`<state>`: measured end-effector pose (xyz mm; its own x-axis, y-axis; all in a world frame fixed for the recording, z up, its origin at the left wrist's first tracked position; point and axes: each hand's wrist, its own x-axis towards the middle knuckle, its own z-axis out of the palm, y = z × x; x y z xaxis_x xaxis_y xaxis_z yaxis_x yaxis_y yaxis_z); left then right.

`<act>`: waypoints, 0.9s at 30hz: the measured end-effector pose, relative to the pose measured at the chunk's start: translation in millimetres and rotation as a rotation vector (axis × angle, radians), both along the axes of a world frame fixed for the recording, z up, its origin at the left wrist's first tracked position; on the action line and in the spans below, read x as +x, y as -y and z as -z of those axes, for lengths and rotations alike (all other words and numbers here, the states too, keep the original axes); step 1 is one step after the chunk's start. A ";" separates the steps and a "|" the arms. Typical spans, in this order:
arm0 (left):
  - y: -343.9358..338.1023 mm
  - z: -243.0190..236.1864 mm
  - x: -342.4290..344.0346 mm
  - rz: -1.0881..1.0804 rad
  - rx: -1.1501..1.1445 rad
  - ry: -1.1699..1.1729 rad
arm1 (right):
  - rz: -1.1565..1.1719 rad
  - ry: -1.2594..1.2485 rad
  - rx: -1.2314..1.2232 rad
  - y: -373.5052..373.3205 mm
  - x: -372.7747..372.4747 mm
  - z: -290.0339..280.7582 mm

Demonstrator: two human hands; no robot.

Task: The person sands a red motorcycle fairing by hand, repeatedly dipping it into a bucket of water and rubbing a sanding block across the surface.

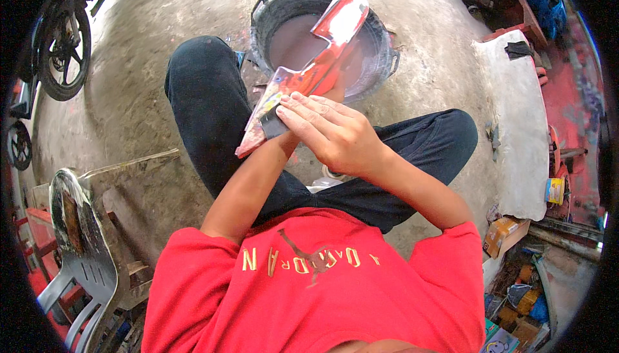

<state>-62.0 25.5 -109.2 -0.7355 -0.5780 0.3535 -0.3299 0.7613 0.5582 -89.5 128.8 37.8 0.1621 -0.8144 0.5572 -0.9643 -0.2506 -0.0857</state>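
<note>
A long red and white plastic panel (308, 79), like a motorcycle fairing piece with scuffed patches, slants across in front of me over the basin. My left hand (336, 92) supports it from beneath, mostly hidden by the panel and my other hand. On the panel's lower end lies a small dark sheet (273, 125) that looks like sandpaper. The fingers of my right hand (322, 127) are pressed together on that sheet, holding it against the surface. Beyond my hands, a round black basin (259, 37) with two handles holds murky pinkish-grey water.
My bent legs in dark trousers flank the basin on a stained concrete floor (138, 76). A worn plastic chair (97, 275) stands at the lower left. Motorbike wheels (64, 50) are at the upper left. A pale slab (512, 127) and a cardboard box (505, 235) lie at right.
</note>
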 end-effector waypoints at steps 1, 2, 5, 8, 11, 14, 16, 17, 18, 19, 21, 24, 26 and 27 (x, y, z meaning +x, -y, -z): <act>0.4 -2.6 0.6 0.001 -0.003 -0.002 | 0.005 -0.007 0.006 3.3 -4.3 -3.0; 1.6 -8.1 -2.6 0.034 0.027 -0.022 | 0.014 -0.017 0.017 6.3 -11.9 -4.4; 5.6 -19.9 -14.6 0.133 0.098 -0.071 | 0.394 0.084 0.126 16.4 -66.3 20.1; 10.0 -15.0 -8.4 0.119 0.098 -0.067 | 0.201 0.040 0.096 9.2 -13.4 8.3; 8.0 -20.5 -4.8 0.130 0.112 -0.069 | -0.077 0.011 0.021 -4.7 31.7 -28.4; 13.6 -30.6 -8.7 0.175 0.127 -0.085 | 0.233 0.102 0.089 15.0 -34.3 -3.3; 10.4 -30.3 -12.7 0.207 0.147 -0.093 | 0.410 0.178 0.162 14.4 -45.1 5.5; 8.0 -32.2 -15.4 0.225 0.159 -0.094 | 0.324 0.120 0.100 11.0 -33.1 1.7; 6.3 -33.5 -15.7 0.240 0.167 -0.094 | 0.237 0.061 0.039 6.7 -18.9 -3.4; 6.8 -36.5 -11.4 0.247 0.172 -0.086 | 0.102 0.074 0.013 0.3 0.5 -10.9; 13.0 -47.4 0.5 0.256 0.183 -0.063 | -0.022 0.098 0.052 -2.8 18.5 -31.9; 11.2 -55.5 -3.2 0.327 0.239 -0.041 | 0.324 0.090 0.147 7.5 -49.5 -5.6; 13.8 -54.2 -8.0 0.304 0.207 -0.063 | 0.534 0.155 0.318 14.1 -58.7 -7.8; 10.1 -53.3 -8.9 0.286 0.198 -0.086 | 0.540 0.152 0.311 9.2 -51.1 -7.4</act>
